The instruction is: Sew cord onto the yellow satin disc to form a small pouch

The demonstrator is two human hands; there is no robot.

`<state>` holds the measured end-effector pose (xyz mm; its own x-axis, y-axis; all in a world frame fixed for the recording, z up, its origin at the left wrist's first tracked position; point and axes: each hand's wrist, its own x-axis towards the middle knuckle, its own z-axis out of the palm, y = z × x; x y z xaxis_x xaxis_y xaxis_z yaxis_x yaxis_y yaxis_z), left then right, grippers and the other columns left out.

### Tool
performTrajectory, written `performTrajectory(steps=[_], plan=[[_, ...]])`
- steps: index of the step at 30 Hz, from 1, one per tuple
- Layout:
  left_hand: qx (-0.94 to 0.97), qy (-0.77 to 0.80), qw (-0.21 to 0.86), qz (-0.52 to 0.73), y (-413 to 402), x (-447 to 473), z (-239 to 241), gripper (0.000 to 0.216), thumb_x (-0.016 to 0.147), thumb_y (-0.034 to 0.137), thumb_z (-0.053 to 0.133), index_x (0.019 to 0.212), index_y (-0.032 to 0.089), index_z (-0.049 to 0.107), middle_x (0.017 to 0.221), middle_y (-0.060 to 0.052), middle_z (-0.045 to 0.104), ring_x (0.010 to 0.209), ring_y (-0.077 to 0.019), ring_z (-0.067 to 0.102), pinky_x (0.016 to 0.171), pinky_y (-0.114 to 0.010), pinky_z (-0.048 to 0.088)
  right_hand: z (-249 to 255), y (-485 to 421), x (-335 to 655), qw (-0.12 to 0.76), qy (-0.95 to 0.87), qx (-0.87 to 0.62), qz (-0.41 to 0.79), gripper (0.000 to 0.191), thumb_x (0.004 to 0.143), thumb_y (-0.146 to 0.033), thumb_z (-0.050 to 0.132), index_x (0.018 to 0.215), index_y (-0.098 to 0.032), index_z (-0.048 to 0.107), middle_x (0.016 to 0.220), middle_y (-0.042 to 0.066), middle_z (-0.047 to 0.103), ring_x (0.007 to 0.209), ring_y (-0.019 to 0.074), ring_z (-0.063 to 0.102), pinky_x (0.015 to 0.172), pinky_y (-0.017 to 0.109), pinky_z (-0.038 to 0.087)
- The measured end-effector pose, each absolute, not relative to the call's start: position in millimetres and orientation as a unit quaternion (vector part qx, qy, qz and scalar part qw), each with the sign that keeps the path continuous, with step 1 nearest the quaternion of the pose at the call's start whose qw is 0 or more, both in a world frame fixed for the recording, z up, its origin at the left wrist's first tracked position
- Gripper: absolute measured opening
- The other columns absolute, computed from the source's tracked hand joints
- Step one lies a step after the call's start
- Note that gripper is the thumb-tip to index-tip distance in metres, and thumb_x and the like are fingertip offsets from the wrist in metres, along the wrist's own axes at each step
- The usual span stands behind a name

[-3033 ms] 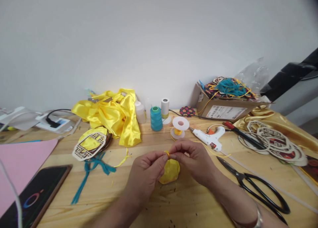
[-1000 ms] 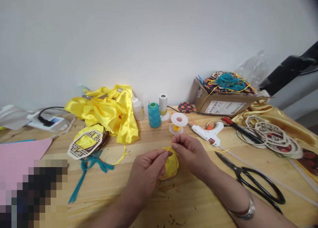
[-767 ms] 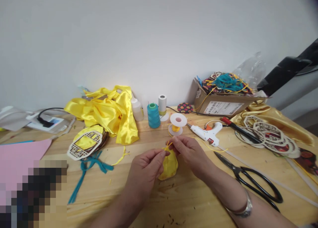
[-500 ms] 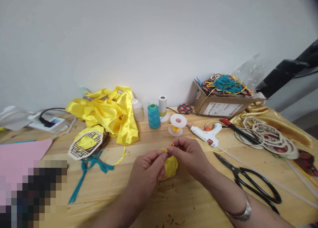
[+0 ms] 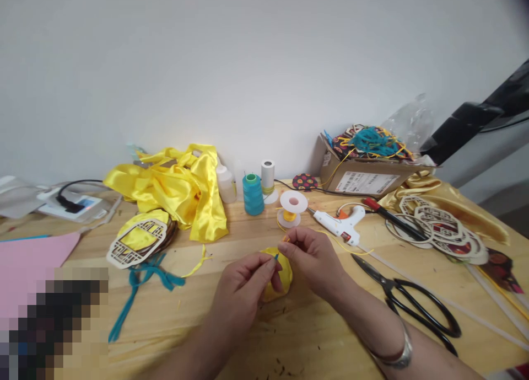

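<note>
Low over the middle of the table, my left hand [image 5: 243, 283] pinches between thumb and forefinger something whose small teal tip [image 5: 276, 256] sticks out; it looks like a strand. My right hand [image 5: 316, 261] is close beside it, its fingertips closed on a thin orange-yellow cord [image 5: 285, 239]. Below both hands is a rounded yellow satin piece [image 5: 284, 283], partly covered by my left fingers. Just beyond my right hand stands a white spool [image 5: 293, 201] of yellow cord, from which a loose length trails right.
Black-handled scissors [image 5: 407, 300] lie beside my right forearm, with a white glue gun [image 5: 341, 224] behind. Teal thread [image 5: 253, 195], yellow satin [image 5: 165, 187] and a cardboard box [image 5: 359, 173] stand along the wall. Lattice cut-outs [image 5: 138, 242] lie left, others [image 5: 444, 231] right.
The teal tip now shows at my left fingertips, and the hands are slightly farther apart. The whole view has shifted a little, so the table things appear farther left.
</note>
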<state>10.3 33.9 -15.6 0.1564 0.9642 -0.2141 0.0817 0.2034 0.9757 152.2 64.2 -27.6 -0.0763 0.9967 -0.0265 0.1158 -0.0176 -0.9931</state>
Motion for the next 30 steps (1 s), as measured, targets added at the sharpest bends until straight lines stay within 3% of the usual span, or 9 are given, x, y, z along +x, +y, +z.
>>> performTrajectory(steps=[4, 6, 9, 12, 15, 19, 23, 30], plan=[[0.513, 0.544, 0.515, 0.419, 38.6, 4.0, -15.3, 0.02, 0.077, 0.03, 0.055, 0.078, 0.018, 0.071, 0.094, -0.005, 0.067, 0.089, -0.0199, 0.059, 0.078, -0.027, 0.044, -21.0, 64.1, 154.1, 0.453, -0.529, -0.498, 0.516, 0.017, 0.067, -0.031, 0.061, 0.061, -0.017, 0.052, 0.056, -0.004, 0.046, 0.053, 0.0096, 0.04, 0.049, 0.023, 0.032], [0.526, 0.582, 0.421, 0.456, 39.6, 0.7, -14.0, 0.023, 0.077, 0.031, 0.055, 0.089, 0.019, 0.07, 0.118, -0.007, 0.059, 0.111, -0.0228, 0.05, 0.095, -0.031, 0.036, -17.4, 62.4, 153.9, 0.455, -0.531, -0.5, 0.511, 0.017, 0.067, -0.03, 0.061, 0.061, -0.017, 0.053, 0.056, -0.004, 0.047, 0.053, 0.0097, 0.04, 0.05, 0.023, 0.033], [0.561, 0.583, 0.286, 0.514, 37.5, -1.7, -12.7, 0.028, 0.082, 0.031, 0.051, 0.105, 0.022, 0.064, 0.131, -0.003, 0.05, 0.123, -0.0204, 0.04, 0.104, -0.031, 0.026, -12.4, 57.7, 152.3, 0.463, -0.564, -0.497, 0.47, 0.015, 0.069, -0.026, 0.062, 0.06, -0.017, 0.055, 0.057, -0.003, 0.05, 0.056, 0.0104, 0.044, 0.054, 0.024, 0.036], [0.548, 0.56, 0.363, 0.504, 34.1, -0.6, -14.2, 0.031, 0.081, 0.034, 0.053, 0.11, 0.027, 0.062, 0.115, -0.002, 0.063, 0.113, -0.0213, 0.051, 0.093, -0.029, 0.039, -8.6, 53.0, 151.3, 0.471, -0.626, -0.461, 0.417, 0.016, 0.072, -0.023, 0.062, 0.058, -0.017, 0.055, 0.059, -0.003, 0.055, 0.059, 0.0108, 0.049, 0.059, 0.024, 0.039], [0.541, 0.52, 0.474, 0.46, 33.6, 1.9, -16.0, 0.031, 0.075, 0.038, 0.061, 0.102, 0.025, 0.067, 0.084, -0.002, 0.071, 0.083, -0.021, 0.063, 0.071, -0.026, 0.05, -7.5, 50.6, 151.8, 0.471, -0.67, -0.43, 0.378, 0.018, 0.076, -0.022, 0.061, 0.058, -0.018, 0.056, 0.06, -0.003, 0.057, 0.059, 0.0102, 0.051, 0.06, 0.023, 0.04], [0.536, 0.525, 0.525, 0.402, 36.0, 4.5, -14.8, 0.025, 0.072, 0.04, 0.063, 0.088, 0.022, 0.072, 0.052, 0.003, 0.058, 0.048, -0.0119, 0.049, 0.045, -0.019, 0.04, -10.1, 51.2, 152.8, 0.471, -0.676, -0.45, 0.344, 0.019, 0.075, -0.023, 0.062, 0.059, -0.017, 0.055, 0.059, -0.003, 0.054, 0.059, 0.0099, 0.048, 0.058, 0.023, 0.038], [0.531, 0.54, 0.518, 0.397, 36.6, 5.4, -12.7, 0.025, 0.07, 0.04, 0.064, 0.083, 0.021, 0.073, 0.05, 0.003, 0.054, 0.046, -0.0107, 0.042, 0.042, -0.019, 0.034, -13.4, 52.3, 152.7, 0.466, -0.672, -0.461, 0.344, 0.017, 0.076, -0.022, 0.061, 0.061, -0.017, 0.054, 0.059, -0.004, 0.051, 0.058, 0.0092, 0.046, 0.057, 0.022, 0.037], [0.493, 0.52, 0.57, 0.401, 35.4, 7.5, -12.3, 0.022, 0.072, 0.037, 0.064, 0.085, 0.021, 0.071, 0.052, 0.004, 0.048, 0.053, -0.0119, 0.043, 0.05, -0.02, 0.036, -16.0, 50.4, 154.1, 0.444, -0.672, -0.476, 0.353, 0.016, 0.078, -0.023, 0.059, 0.064, -0.018, 0.054, 0.062, -0.004, 0.051, 0.062, 0.0098, 0.046, 0.058, 0.022, 0.036]])
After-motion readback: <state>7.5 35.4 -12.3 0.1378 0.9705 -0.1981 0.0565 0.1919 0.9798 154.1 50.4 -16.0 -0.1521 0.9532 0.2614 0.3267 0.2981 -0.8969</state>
